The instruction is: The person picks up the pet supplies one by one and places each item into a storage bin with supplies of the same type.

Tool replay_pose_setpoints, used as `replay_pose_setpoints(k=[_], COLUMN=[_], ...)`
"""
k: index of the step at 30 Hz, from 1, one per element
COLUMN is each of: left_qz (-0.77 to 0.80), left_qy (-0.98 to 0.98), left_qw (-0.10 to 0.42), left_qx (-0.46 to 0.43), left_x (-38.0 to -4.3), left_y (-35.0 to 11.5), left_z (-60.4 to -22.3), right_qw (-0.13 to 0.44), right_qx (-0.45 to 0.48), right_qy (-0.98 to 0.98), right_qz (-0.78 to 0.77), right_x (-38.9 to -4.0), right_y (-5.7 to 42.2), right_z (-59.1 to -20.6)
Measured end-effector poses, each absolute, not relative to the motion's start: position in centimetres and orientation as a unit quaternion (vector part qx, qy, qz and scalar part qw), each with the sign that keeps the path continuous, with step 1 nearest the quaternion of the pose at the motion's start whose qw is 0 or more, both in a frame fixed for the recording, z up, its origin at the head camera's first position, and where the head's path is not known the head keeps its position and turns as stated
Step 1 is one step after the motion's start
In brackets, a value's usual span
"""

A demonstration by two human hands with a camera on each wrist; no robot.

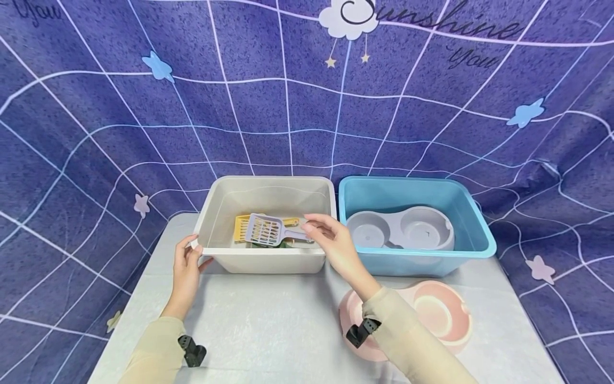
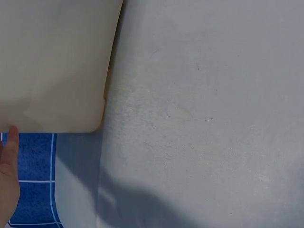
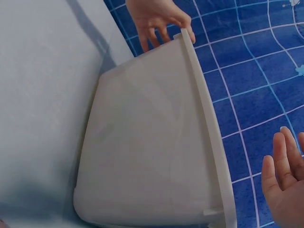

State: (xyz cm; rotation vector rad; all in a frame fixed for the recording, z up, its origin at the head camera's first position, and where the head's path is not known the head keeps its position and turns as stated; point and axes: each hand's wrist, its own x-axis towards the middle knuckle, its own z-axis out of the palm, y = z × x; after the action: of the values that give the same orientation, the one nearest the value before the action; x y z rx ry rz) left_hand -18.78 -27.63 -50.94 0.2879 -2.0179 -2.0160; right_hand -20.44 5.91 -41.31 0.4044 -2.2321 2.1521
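A lavender litter scoop (image 1: 266, 231) lies in the cream litter box (image 1: 268, 264), overlapping a yellow litter scoop (image 1: 241, 228). Over the box's front right, my right hand (image 1: 333, 242) has its fingertips close by the lavender handle. Those fingers look straight and spread in the right wrist view, where my right hand (image 3: 287, 178) shows at the lower right edge; the scoop is hidden there. My left hand (image 1: 186, 266) grips the box's front left corner, thumb on the rim and fingers beneath it, as the left hand (image 3: 159, 21) in the right wrist view also shows.
To the right stands a blue litter box (image 1: 412, 264) with a grey double pet bowl (image 1: 395, 224) inside. In front of it, a pink double bowl (image 1: 461, 341) sits on the grey-covered table (image 1: 268, 325), partly under my right forearm. Blue patterned cloth (image 1: 307, 106) hangs behind.
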Motion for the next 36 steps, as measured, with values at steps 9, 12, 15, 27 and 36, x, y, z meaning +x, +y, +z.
replay_pose_setpoints(k=[9, 12, 15, 27, 36], left_qz=[-0.696, -0.697, -0.7, -0.697, -0.696], left_qy=[-0.698, -0.698, -0.696, -0.696, -0.697], left_qw=[0.132, 0.129, 0.127, 0.137, 0.14], left_qx=[0.102, 0.102, 0.102, 0.107, 0.095], left_x=[-18.8, -18.8, -18.8, -18.7, -18.6], left_y=[-27.6, -27.5, -27.5, -27.5, -27.5], left_z=[-51.0, -51.0, -50.9, -51.1, -50.9], right_qw=[0.018, 0.024, 0.031, 0.042, 0.065], right_qx=[0.14, 0.138, 0.133, 0.137, 0.128], right_qy=[-0.707, -0.703, -0.699, -0.702, -0.707], right_qz=[0.693, 0.698, 0.702, 0.698, 0.693], right_x=[-18.9, -18.5, -18.1, -17.1, -16.6], right_y=[7.2, 7.5, 7.8, 9.8, 11.7], right_z=[-41.2, -41.2, -41.2, -41.4, -41.6])
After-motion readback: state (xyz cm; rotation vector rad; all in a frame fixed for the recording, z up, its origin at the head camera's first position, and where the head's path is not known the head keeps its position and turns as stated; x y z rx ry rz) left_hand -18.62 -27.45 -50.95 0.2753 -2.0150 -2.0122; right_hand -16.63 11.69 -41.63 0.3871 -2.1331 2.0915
